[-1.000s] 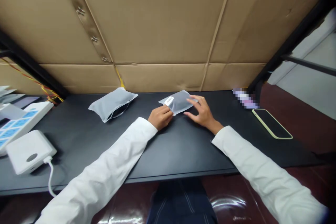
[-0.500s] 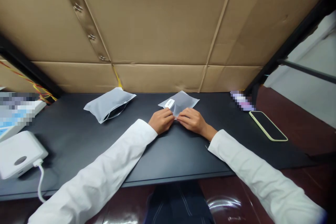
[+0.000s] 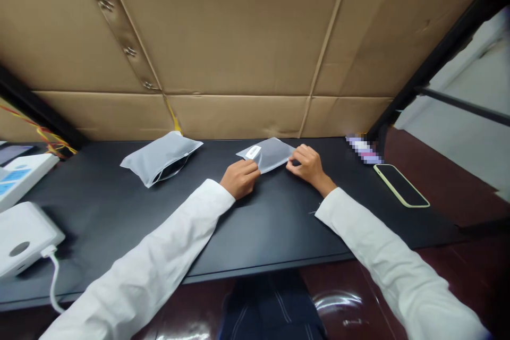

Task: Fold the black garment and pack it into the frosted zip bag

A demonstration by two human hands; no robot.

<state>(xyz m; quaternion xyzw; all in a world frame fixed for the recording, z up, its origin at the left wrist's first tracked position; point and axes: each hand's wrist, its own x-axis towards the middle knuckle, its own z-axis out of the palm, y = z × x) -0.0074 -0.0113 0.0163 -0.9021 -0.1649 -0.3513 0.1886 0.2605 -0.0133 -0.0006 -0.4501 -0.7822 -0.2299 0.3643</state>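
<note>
A small frosted plastic bag (image 3: 276, 153) with a white barcode label (image 3: 253, 152) lies near the back middle of the black table. My left hand (image 3: 240, 178) grips its near left corner, fingers closed just below the label. At the bag's right end, the thumb and fingertips of my right hand (image 3: 306, 164) pinch the corner. Both wrists are in white sleeves. To the left of my hands rests a larger frosted zip bag (image 3: 159, 155), its mouth gaping toward me and dark inside.
A phone in a pale green case (image 3: 401, 186) lies at the right, below a blurred purple packet (image 3: 364, 150). On the left are a white device (image 3: 30, 236) with a cable and a white-and-blue box (image 3: 24, 178). Cardboard (image 3: 239, 37) walls the table's back edge.
My right hand has slid right along the bag's near edge to its right corner, away from my left hand. The left hand keeps its hold. The view has shifted slightly.
</note>
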